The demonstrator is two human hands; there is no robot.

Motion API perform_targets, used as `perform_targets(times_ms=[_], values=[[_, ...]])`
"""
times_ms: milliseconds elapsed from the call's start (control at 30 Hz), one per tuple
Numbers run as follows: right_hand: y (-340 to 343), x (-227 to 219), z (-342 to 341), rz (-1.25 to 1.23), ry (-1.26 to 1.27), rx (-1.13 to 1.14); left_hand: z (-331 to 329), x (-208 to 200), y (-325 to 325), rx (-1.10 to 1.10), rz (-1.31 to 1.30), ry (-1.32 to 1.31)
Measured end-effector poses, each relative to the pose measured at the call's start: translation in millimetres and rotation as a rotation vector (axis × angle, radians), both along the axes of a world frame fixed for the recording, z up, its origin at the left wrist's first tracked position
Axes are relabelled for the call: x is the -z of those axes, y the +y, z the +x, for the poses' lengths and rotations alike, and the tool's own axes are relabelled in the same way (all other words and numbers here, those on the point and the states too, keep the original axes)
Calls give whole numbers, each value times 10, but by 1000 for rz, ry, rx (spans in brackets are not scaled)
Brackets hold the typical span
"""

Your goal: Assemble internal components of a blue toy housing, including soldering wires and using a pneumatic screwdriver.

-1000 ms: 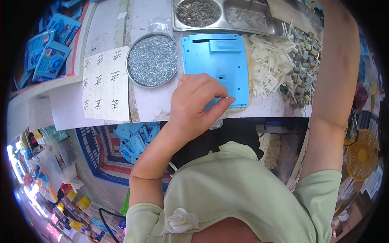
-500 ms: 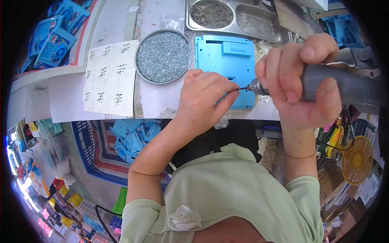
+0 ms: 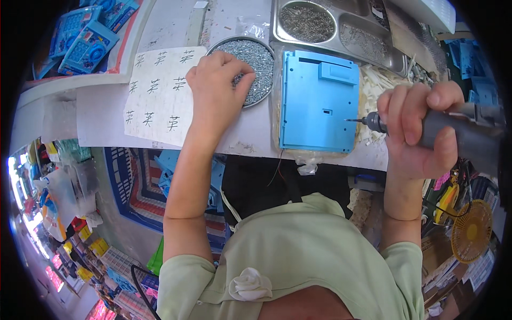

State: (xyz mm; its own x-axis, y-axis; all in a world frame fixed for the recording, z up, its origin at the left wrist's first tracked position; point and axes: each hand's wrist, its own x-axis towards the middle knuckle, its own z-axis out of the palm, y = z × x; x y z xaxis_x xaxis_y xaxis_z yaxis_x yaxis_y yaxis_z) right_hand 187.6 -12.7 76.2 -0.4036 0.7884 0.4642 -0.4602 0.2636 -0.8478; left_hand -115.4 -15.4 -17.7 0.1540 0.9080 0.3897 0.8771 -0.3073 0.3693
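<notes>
My right hand (image 3: 421,128) is wrapped round a dark grey electric screwdriver (image 3: 464,138). Its thin bit points left, over the right edge of a light-blue plastic housing (image 3: 314,101). That housing lies flat on the bench, with small holes and a raised block near its far edge. My left hand (image 3: 218,88) is over the near left part of a round metal dish (image 3: 273,80) full of small silvery screws (image 3: 256,58). Its thumb and forefinger curl toward each other among the screws; what is between their tips is too small to make out.
A steel tray (image 3: 341,45) with small metal parts stands behind the housing. White plastic strips (image 3: 376,80) lie to its right. A marked paper sheet (image 3: 154,101) lies left of the dish. Blue toy pieces (image 3: 88,48) fill a bin at far left; a basket (image 3: 120,186) sits below the bench.
My left hand has gone from the screwdriver bit leftward to the dish of screws. The screwdriver has drawn back to the right from the housing's middle. The whole view has shifted slightly.
</notes>
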Motion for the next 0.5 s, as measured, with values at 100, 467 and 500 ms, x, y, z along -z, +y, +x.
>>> perform_targets(times_ms=[100, 467, 500], values=[[-155, -30, 96, -8, -40, 51, -41, -5, 94, 35, 41, -112], [-721, 77, 97, -228, -143, 248, 883, -251, -315, 612, -26, -390], [-734, 106, 88, -194, -158, 245, 934, -203, -327, 625, -14, -379]])
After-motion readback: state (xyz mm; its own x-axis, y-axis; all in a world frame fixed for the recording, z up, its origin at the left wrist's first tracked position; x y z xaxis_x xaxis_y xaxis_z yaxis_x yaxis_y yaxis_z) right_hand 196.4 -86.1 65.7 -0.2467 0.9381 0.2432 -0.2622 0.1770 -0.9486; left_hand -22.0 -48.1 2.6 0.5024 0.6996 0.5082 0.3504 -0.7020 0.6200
